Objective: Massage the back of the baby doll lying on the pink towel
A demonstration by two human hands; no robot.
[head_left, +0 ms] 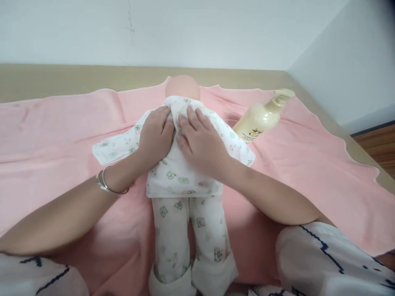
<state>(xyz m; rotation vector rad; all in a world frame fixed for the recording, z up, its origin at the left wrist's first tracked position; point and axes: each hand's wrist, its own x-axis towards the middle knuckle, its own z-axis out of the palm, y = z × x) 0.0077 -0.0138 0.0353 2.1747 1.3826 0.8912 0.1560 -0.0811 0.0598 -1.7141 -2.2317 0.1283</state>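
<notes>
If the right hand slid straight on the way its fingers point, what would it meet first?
Lying on the shirt, the right hand would likely slide up it and meet the head first, though depth is unclear.

Head-worn view, facing forward and down, near doll (185, 183)

I see the doll (184, 183) on the blanket (58, 135), which covers the tabletop (61, 81). The bottle (259, 121) is at the doll's right; the wall (197, 33) stands behind.

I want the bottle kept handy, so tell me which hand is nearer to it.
Right. The right hand lies on the shirt, left of the bottle; the left hand lies there too, farther left.
</notes>
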